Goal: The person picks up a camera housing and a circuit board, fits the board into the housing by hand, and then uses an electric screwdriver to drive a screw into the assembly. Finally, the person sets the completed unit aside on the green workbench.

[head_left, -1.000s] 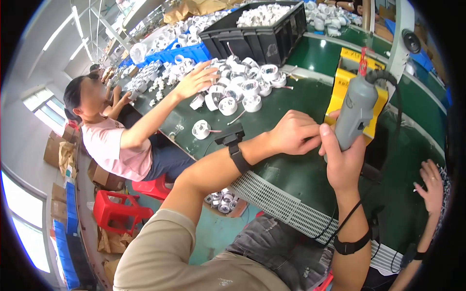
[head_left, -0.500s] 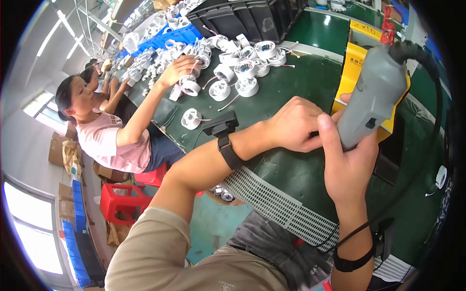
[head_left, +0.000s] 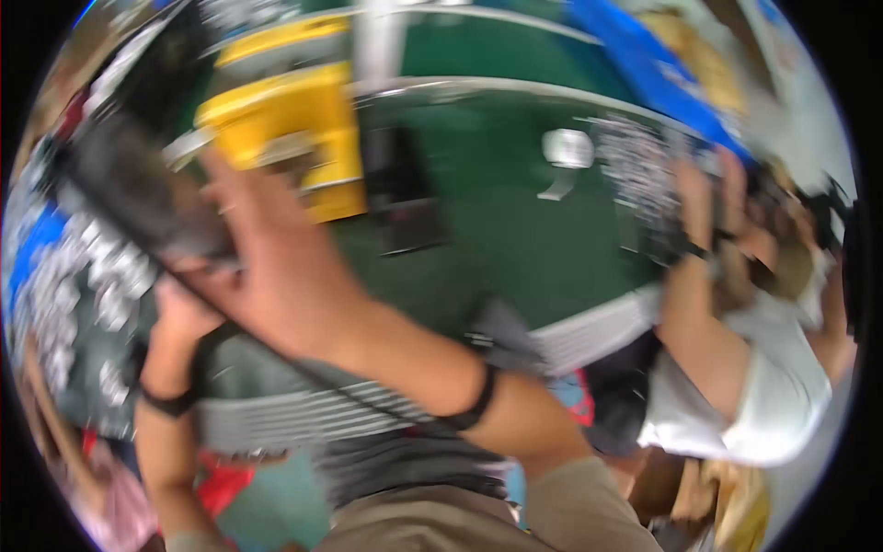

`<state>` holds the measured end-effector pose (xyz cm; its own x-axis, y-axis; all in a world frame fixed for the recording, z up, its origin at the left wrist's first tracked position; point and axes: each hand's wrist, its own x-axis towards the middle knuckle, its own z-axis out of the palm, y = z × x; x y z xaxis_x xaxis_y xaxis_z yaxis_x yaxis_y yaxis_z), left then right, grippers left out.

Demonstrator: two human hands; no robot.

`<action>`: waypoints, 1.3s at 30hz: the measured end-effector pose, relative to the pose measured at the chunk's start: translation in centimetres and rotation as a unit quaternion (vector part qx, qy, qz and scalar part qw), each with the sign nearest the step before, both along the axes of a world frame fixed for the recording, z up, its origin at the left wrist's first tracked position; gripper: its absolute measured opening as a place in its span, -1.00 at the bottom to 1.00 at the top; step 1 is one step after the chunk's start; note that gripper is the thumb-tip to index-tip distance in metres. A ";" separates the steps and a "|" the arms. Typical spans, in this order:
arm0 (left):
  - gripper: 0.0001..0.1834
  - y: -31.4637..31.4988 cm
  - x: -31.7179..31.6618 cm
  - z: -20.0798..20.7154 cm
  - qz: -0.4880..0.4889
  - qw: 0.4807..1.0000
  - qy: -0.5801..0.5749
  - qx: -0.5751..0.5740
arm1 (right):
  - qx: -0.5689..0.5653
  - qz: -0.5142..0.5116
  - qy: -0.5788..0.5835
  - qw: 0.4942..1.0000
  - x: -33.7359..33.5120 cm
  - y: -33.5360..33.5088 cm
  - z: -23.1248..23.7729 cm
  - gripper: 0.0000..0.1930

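A grey corded electric screwdriver (head_left: pixel 152 193) hangs upright at the left, badly blurred. My right hand (head_left: pixel 285 262) is closed round its lower part, the thumb and fingers along its side. Just below it, my left hand (head_left: pixel 189 308) reaches up beside the tool's lower end. Its fingers are smeared and partly hidden, so whether it holds anything does not show. Behind my right hand stands a yellow box-shaped device (head_left: pixel 276 115) on the green table (head_left: pixel 487 221). The black cable crosses in front of my right hand and forearm.
White round parts (head_left: pixel 115 276) with wires lie heaped at the left. A single white part (head_left: pixel 567 147) and many small pieces (head_left: pixel 635 170) lie right of centre. A dark flat object (head_left: pixel 402 189) lies beside the yellow device. Co-workers (head_left: pixel 736 368) sit close on the right.
My view has swung to the right, so the hands, screwdriver and yellow device now appear at the left. The co-workers on the right have come into view. Both hands stay close together at the tool.
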<state>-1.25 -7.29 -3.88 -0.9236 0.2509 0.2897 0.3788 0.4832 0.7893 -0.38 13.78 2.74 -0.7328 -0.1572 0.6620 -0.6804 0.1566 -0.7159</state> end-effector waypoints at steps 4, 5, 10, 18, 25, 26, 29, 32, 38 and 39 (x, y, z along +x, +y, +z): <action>-0.83 1.4 -1.8 1.4 0.029 0.928 0.319 -0.189 | -0.042 -0.131 0.073 0.988 -2.2 4.9 2.3 -0.39; -0.86 2.1 -2.1 1.6 0.024 0.932 0.325 -0.156 | -0.028 -0.214 0.068 0.974 -3.1 7.3 2.6 -0.47; -0.92 3.4 -0.6 4.3 -0.013 0.948 0.309 -0.073 | 0.178 -0.585 -0.081 0.787 -7.0 21.0 0.1 -0.31; -0.92 6.6 0.1 3.1 -0.210 0.930 0.294 -0.060 | 0.266 -0.514 -0.122 0.806 -10.2 34.0 -8.6 -0.34; -0.58 8.8 1.6 3.6 -0.251 0.883 -0.327 0.226 | 0.092 0.021 -0.205 0.974 -2.5 18.4 1.7 -0.11; -0.43 8.8 1.7 3.6 -0.264 0.859 -0.369 0.237 | 0.072 0.058 -0.244 0.965 -1.5 16.7 1.8 -0.13; -0.27 9.6 1.9 2.9 -0.262 0.811 -0.421 0.310 | 0.153 0.142 -0.324 0.923 0.0 12.8 2.3 -0.31; -0.30 9.3 2.4 4.0 -0.295 0.780 -0.458 0.307 | 0.235 0.188 -0.179 0.937 0.7 9.9 1.2 -0.42; -0.45 9.8 2.5 4.1 -0.266 0.786 -0.457 0.321 | 0.294 0.141 -0.114 0.939 1.6 9.3 2.1 -0.48; -0.45 10.2 2.5 4.0 -0.266 0.786 -0.457 0.319 | 0.293 0.140 -0.113 0.939 1.6 9.5 2.5 -0.48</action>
